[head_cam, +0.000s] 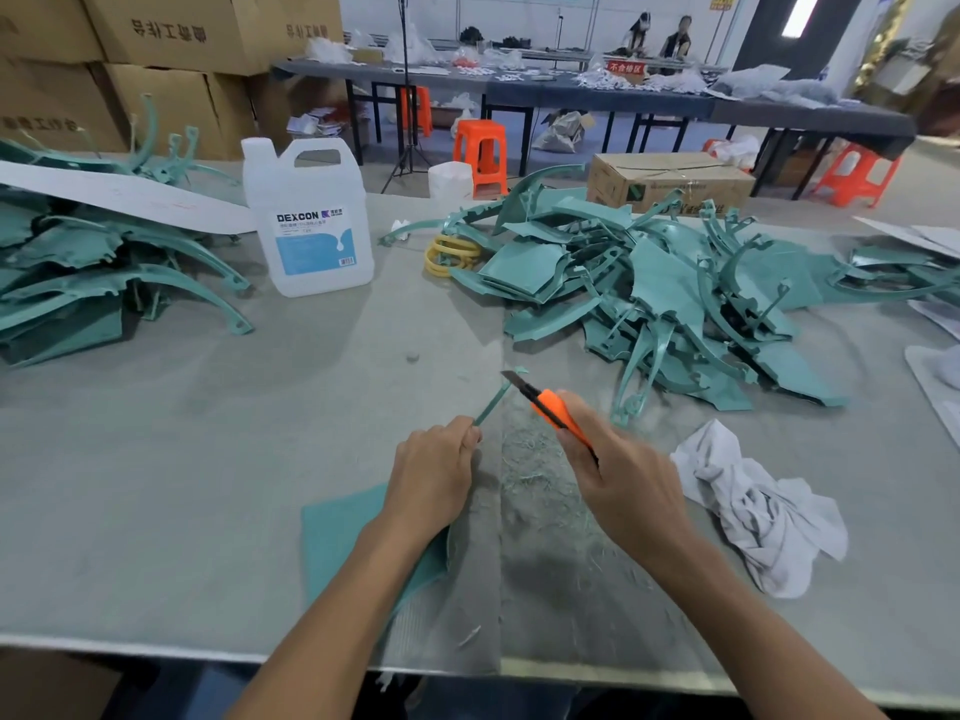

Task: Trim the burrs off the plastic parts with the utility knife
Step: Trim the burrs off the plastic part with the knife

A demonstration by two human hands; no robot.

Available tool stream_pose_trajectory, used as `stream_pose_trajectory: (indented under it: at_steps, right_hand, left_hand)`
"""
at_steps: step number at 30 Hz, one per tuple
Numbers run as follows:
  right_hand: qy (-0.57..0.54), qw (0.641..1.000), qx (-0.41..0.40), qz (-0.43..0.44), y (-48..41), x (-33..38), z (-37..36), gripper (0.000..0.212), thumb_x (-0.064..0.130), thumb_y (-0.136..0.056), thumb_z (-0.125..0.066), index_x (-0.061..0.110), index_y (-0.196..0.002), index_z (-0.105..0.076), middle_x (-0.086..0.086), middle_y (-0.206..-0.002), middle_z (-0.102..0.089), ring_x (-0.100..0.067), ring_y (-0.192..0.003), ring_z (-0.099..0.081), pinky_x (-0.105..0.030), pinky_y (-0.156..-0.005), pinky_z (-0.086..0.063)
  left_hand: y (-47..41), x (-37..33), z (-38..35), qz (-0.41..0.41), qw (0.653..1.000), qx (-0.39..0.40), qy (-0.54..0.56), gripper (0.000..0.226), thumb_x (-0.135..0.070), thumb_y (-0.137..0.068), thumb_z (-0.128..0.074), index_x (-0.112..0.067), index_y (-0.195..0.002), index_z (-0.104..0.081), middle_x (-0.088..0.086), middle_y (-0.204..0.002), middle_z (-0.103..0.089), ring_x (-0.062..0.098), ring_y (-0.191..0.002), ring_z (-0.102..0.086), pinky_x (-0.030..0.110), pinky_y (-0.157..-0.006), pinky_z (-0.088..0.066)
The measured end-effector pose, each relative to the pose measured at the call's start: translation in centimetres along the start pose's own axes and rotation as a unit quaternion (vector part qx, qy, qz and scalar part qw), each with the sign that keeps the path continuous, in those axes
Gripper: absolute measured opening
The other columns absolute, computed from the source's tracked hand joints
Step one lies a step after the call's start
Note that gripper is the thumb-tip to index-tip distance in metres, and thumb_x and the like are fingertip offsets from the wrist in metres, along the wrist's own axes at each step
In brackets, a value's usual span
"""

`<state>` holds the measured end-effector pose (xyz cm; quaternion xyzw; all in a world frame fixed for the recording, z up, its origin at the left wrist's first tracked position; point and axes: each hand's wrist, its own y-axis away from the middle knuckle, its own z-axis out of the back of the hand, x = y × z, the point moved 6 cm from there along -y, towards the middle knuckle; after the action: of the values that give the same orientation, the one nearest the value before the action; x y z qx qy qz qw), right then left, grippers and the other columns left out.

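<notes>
Left hand (434, 470) pinches thin teal plastic strip (491, 402), likely bendy, so hold nearer the tip; right hand (618, 470), three o'clock, grips orange utility knife (556, 413).

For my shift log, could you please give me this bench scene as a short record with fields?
left hand: grips thin arm of teal plastic part
right hand: holds orange utility knife, blade out at the part's tip
piles: left pile and right pile of teal parts on the table
shavings: between the hands
other: white jug, white rag
</notes>
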<state>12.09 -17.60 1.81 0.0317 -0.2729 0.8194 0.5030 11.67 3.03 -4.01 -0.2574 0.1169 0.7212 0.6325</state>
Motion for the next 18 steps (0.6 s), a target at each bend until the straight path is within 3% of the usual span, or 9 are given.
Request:
stream_pose_trajectory:
  at_steps: [2,5,10,18]
  right_hand:
    - [0.058,0.998,0.013,0.034,-0.2,-0.1,0.0,0.047,0.050,-0.105,-0.031,0.037,-0.148,-0.045,0.005,-0.079,-0.064,-0.017,-0.048,-0.051,-0.031,-0.040,-0.044]
    - [0.107,0.992,0.015,0.059,-0.8,-0.4,0.3,0.051,0.049,-0.105,-0.031,0.031,-0.148,-0.049,0.005,-0.068,-0.055,-0.015,-0.040,-0.045,-0.026,-0.036,-0.040]
    - [0.075,0.996,-0.009,0.054,-0.5,0.3,0.1,0.048,0.044,-0.104,-0.040,0.026,-0.147,-0.052,0.004,-0.065,-0.050,-0.015,-0.037,-0.041,-0.030,-0.033,-0.040]
    - [0.064,0.996,-0.033,0.044,-2.2,-0.8,1.6,0.046,0.041,-0.108,-0.037,0.026,-0.150,-0.047,0.005,-0.065,-0.052,-0.014,-0.038,-0.045,-0.028,-0.031,-0.038]
  left_hand:
    - [0.1,0.0,0.0,-0.001,1.000,0.003,0.001,0.033,-0.032,-0.108,-0.030,-0.018,-0.106,-0.059,0.007,-0.094,-0.068,0.034,-0.089,-0.058,0.046,-0.084,-0.045]
    - [0.1,0.0,0.1,0.001,1.000,0.007,0.008,0.034,-0.031,-0.109,-0.029,-0.018,-0.105,-0.060,0.006,-0.093,-0.068,0.033,-0.089,-0.058,0.045,-0.084,-0.045]
    - [0.1,0.0,0.1,-0.005,1.000,-0.001,0.009,0.034,-0.031,-0.109,-0.029,-0.018,-0.102,-0.059,0.004,-0.091,-0.069,0.032,-0.086,-0.059,0.045,-0.083,-0.046]
    - [0.1,-0.1,0.2,-0.008,1.000,-0.006,0.009,0.034,-0.030,-0.109,-0.028,-0.020,-0.103,-0.060,0.004,-0.090,-0.068,0.031,-0.084,-0.058,0.044,-0.081,-0.046]
